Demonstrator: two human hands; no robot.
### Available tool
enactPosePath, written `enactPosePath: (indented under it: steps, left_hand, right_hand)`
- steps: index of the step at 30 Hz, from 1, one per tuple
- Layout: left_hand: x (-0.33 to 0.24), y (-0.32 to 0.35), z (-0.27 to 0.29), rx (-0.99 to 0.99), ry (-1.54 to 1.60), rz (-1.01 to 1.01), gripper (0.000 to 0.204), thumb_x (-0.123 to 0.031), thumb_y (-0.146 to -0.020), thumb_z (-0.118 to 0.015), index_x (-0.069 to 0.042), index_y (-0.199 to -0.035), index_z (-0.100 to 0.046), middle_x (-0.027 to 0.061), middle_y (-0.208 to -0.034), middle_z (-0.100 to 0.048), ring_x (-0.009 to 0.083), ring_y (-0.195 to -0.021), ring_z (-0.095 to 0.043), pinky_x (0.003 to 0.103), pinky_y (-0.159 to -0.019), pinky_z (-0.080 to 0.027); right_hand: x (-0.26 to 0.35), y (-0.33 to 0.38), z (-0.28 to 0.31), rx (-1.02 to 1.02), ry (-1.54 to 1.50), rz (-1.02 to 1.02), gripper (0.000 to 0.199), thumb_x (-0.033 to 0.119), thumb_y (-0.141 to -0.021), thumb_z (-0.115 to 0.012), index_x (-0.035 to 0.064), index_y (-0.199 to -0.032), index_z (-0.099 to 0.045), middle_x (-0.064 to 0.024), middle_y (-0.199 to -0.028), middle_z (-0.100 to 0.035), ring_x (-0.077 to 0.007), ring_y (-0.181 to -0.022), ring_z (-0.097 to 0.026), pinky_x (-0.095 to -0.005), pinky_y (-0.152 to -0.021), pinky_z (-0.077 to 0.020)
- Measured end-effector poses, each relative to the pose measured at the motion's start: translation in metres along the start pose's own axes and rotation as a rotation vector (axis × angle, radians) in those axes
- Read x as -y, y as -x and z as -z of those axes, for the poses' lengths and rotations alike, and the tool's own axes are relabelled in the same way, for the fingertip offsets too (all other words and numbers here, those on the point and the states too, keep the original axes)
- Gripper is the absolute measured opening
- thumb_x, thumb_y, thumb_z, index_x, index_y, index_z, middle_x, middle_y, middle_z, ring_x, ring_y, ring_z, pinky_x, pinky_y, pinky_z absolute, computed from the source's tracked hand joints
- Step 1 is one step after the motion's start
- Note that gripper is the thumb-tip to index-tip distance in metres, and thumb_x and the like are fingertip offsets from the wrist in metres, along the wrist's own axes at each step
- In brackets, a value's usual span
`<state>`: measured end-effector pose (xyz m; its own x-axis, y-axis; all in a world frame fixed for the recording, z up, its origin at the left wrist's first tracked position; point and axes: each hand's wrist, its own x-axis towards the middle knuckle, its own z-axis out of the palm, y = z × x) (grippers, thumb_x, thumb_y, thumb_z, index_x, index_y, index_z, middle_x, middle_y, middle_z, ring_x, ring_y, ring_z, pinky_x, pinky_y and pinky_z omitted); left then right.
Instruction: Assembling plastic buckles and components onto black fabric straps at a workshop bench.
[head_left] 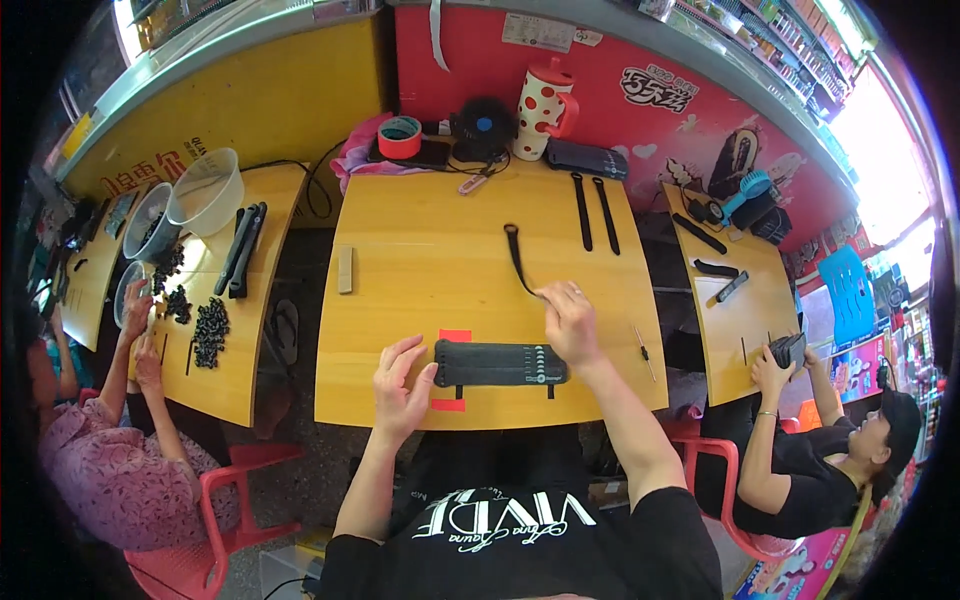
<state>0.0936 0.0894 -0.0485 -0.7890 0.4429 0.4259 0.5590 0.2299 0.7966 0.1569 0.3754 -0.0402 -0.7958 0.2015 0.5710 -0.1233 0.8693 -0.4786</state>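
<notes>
Left hand [400,385] lies open, fingers spread, touching the left end of the black pad [500,363] at the table's [400,300] near edge. Right hand [570,322] pinches a black strap [517,255] w/ fingertips. Strap looks light, limp; best taken near its end.

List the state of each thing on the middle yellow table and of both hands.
Black fabric pouch: flat, left end pressed.
Left hand: open, on pouch's end.
Right hand: pinching strap's end.
Long black strap: lying loose, curved.
Two black straps: lying side by side.
</notes>
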Motion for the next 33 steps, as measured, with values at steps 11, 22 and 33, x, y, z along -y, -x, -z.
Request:
enactPosePath:
  steps: [11, 22, 33]
  left_hand:
    - [-0.127, -0.012, 0.013, 0.514, -0.365, -0.550, 0.032, -0.012, -0.076, -0.073, -0.004, -0.106, -0.065, 0.0134, -0.109, -0.066, 0.0321, -0.103, -0.060, 0.043, -0.085, -0.047]
    - [-0.057, 0.025, 0.010, 0.603, 0.456, 0.470, 0.016, 0.001, -0.086, -0.063, 0.003, -0.101, -0.067, 0.0042, -0.080, -0.066, 0.0090, -0.067, -0.060, 0.026, -0.058, -0.049]
    - [-0.032, 0.031, 0.006, 0.223, 0.665, 0.702, 0.020, 0.003, -0.086, -0.065, 0.006, -0.106, -0.065, 0.0038, -0.076, -0.064, 0.0069, -0.063, -0.059, 0.018, -0.051, -0.046]
  right_hand:
    - [0.128, 0.078, 0.098, -0.092, -0.248, 0.384, 0.034, -0.006, -0.060, -0.064, -0.0025, -0.094, -0.067, -0.0132, -0.088, -0.068, -0.0269, -0.072, -0.063, -0.0329, -0.066, -0.0505]
    - [0.077, 0.135, 0.066, -0.154, -0.838, -0.789, 0.018, -0.014, -0.081, -0.064, -0.0031, -0.095, -0.062, -0.0031, -0.088, -0.064, -0.0053, -0.073, -0.057, -0.0193, -0.066, -0.0468]
    - [0.068, 0.131, 0.056, -0.090, -0.865, -0.807, 0.012, -0.010, -0.085, -0.063, -0.0033, -0.095, -0.063, -0.0009, -0.082, -0.059, -0.0066, -0.070, -0.056, -0.0187, -0.065, -0.0452]
